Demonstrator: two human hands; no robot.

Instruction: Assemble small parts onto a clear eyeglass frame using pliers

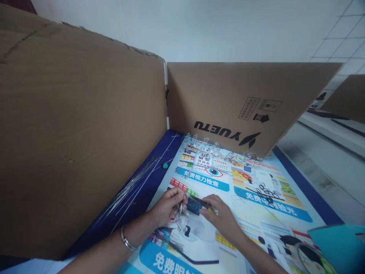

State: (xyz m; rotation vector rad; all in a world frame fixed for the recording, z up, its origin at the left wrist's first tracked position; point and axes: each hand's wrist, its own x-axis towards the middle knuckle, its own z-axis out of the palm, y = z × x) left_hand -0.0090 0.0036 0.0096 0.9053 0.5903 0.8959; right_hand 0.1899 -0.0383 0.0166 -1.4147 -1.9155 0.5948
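Observation:
My left hand [170, 204] is closed in a pinch on a small bunch of thin bent wire [179, 220], whose loops hang below the fingers. A silver bangle circles that wrist. In my right hand [221, 216] is a pair of pliers [197, 199] with dark jaws and a handle showing yellow. The jaws point left toward the left fingertips and the wire. Whether they grip the wire is too small to tell. Both hands are over a printed poster sheet [205, 196] on the table.
Straight wires [134, 182] lie along the left edge near a small green object [165, 166]. Cardboard panels [85, 125] wall the left and back. Clear, shiny bent pieces [211, 144] line the back panel. Dark rings [266, 193] lie right; a teal container [339, 243] stands lower right.

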